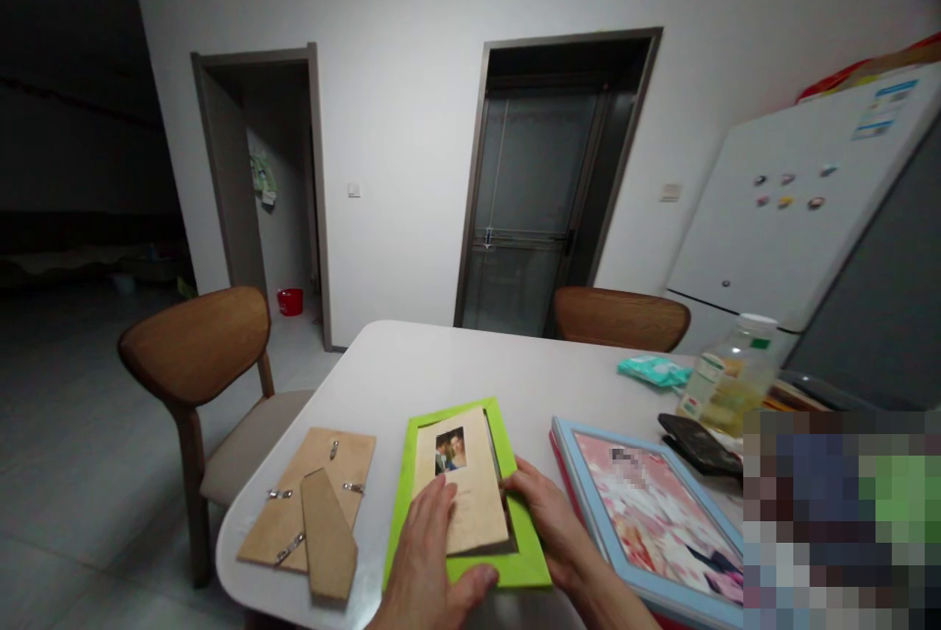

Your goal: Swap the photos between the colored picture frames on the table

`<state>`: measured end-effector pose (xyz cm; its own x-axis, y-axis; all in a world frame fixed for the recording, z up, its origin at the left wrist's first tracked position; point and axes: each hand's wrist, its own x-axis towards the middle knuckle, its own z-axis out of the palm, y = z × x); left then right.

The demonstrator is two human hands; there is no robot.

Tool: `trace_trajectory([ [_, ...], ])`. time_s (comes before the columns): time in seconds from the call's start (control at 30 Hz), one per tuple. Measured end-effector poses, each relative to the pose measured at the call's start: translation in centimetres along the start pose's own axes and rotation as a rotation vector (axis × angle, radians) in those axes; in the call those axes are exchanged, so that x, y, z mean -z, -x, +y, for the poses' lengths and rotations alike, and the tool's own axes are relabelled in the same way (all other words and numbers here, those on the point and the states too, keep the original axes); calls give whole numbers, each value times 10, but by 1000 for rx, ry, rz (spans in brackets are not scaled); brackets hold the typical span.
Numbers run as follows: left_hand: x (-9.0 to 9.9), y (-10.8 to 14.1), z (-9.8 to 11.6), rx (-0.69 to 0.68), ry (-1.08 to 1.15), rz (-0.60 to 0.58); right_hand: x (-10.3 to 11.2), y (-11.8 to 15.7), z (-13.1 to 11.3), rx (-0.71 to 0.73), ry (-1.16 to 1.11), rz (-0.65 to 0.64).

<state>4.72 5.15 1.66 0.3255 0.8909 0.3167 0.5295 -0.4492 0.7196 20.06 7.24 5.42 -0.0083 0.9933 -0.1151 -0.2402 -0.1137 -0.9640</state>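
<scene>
A bright green picture frame (504, 434) lies on the table in front of me. Inside it sits a cream card (470, 512) with a small photo (451, 451) of two people; the card is slightly turned, and dark gaps show at its right and lower edges. My left hand (433, 547) rests with fingers stretched over the card and the thumb apart on the frame's lower border. At the frame's right side, my right hand (548, 517) grips the border, its thumb near the card's edge and its other fingers mostly hidden. To the left lies a brown backing board (283, 503) with metal clips and a stand leg (328, 542).
On the right is a blue-framed picture (662, 532) on top of a red-edged item. Behind it are a dark phone-like object (698, 446), a large clear bottle (735, 375) and a teal packet (654, 371). Wooden chairs (202, 346) stand beside the white table (412, 365).
</scene>
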Motion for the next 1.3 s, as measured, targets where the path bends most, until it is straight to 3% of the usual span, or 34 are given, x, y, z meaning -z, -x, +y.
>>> trace_trajectory([
  [0.1, 3, -10, 18, -91, -11, 61, -12, 7, -13, -26, -210, -58],
  [0.23, 26, -18, 25, -126, -48, 166, -8, 4, -11, -4, -19, 32],
  [0.37, 64, -10, -4, 159, 32, 437, 12, -5, 9, 58, 391, 169],
  [0.43, 78, 0, -25, 301, 70, 489, 22, -8, 21, 101, 639, 227],
  [0.6, 90, 23, -61, 448, 59, 338, 38, -12, 41, 178, 1101, 274],
  [0.8, 86, 25, -70, 346, -331, 166, 42, -12, 46, 296, 1291, 282],
  [0.9, 80, 28, -68, 228, -429, 101, 27, -10, 41, 445, 1244, 274],
  [0.97, 74, 30, -64, 169, -446, 51, 9, -11, 39, 453, 1109, 202],
  [1.17, 57, 33, -48, 129, -464, -141, -53, -34, 51, 133, 549, 17],
  [1.3, 53, 27, -50, 99, -444, -58, -78, -39, 47, 80, 189, -4],
])
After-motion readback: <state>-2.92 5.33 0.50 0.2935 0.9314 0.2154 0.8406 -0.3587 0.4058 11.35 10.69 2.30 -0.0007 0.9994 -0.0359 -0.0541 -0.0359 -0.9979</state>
